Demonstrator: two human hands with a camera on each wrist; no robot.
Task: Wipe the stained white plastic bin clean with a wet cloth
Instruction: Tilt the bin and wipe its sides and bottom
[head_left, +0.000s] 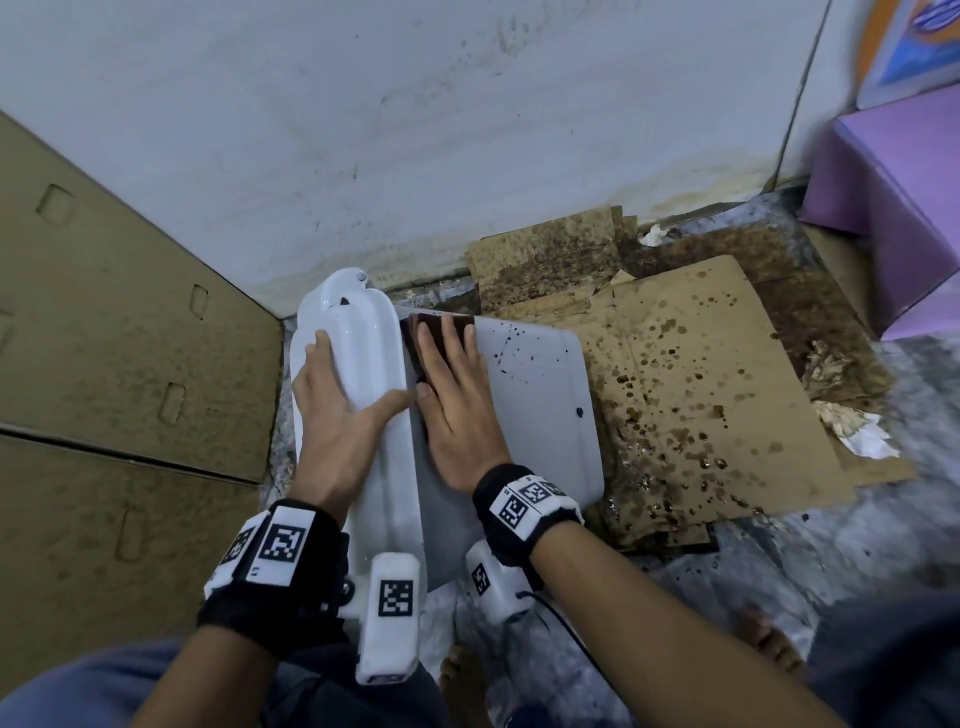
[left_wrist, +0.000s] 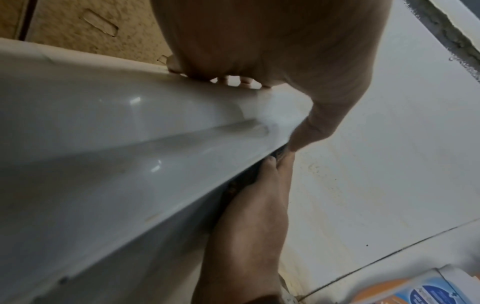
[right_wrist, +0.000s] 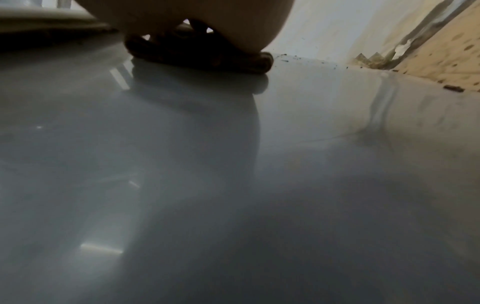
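Note:
The white plastic bin (head_left: 535, 415) lies on its side on the floor. Dark specks (head_left: 511, 358) dot its upward wall towards the far end. My right hand (head_left: 452, 384) lies flat on that wall and presses a dark brown cloth (head_left: 415, 332) under its straight fingers. In the right wrist view the cloth (right_wrist: 233, 59) shows under the palm on the glossy bin surface (right_wrist: 233, 164). My left hand (head_left: 337, 400) rests over the bin's ridged rim with the thumb spread towards the right hand. The left wrist view shows its palm (left_wrist: 272, 41) on the rim (left_wrist: 103, 144).
Tall cardboard boxes (head_left: 130, 338) stand close on the left. Brown-stained flat cardboard (head_left: 701, 389) covers the floor to the right, with crumpled paper (head_left: 852, 431) on it. A purple box (head_left: 893, 208) sits at the far right. A white wall (head_left: 415, 130) rises just behind the bin.

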